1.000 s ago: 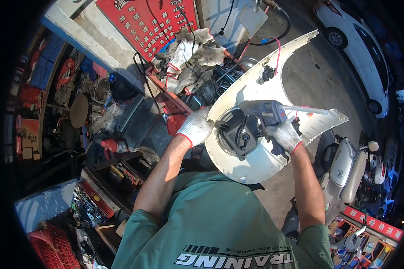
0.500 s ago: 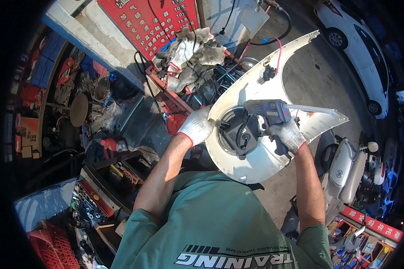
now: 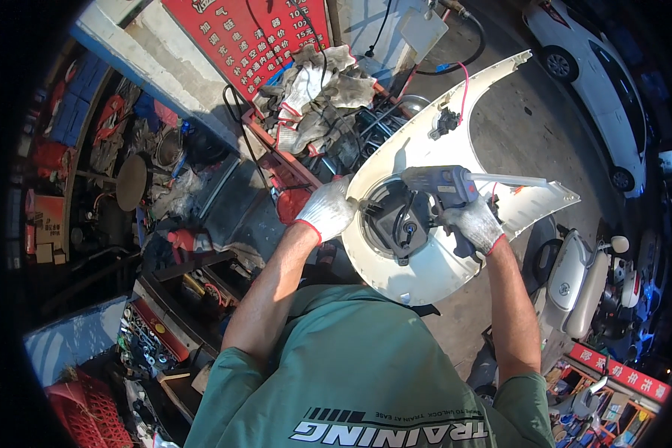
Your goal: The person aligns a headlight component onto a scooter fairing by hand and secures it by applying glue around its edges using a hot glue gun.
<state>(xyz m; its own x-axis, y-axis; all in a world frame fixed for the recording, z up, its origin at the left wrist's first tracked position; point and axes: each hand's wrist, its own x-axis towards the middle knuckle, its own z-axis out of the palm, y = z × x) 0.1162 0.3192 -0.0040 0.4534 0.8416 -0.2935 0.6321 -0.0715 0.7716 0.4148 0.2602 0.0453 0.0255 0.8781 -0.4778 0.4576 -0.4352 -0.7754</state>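
A cream-white scooter front panel (image 3: 433,280) is held with its inner side up, and a dark headlight housing (image 3: 402,224) with a looped black wire sits in its round opening. My left hand (image 3: 328,211), in a white work glove, grips the panel's left edge beside the housing. My gloved right hand (image 3: 476,225) is closed round the handle of a grey-blue glue gun (image 3: 439,183). A long whitish glue stick (image 3: 511,180) runs out of the gun's rear to the right. The gun's nose points left, over the housing's upper edge; whether it touches is hidden.
Used gloves (image 3: 313,97) lie heaped over tools in a red tray (image 3: 280,160) beyond the panel. At left are cluttered shelves and an open drawer (image 3: 179,287). A white car (image 3: 597,75) and a pale scooter (image 3: 571,276) stand at right. A black hose (image 3: 478,52) hangs at the back.
My right hand and the glue gun have shifted slightly left, with the gun's nose a little further over the housing. My left hand and the panel look unmoved.
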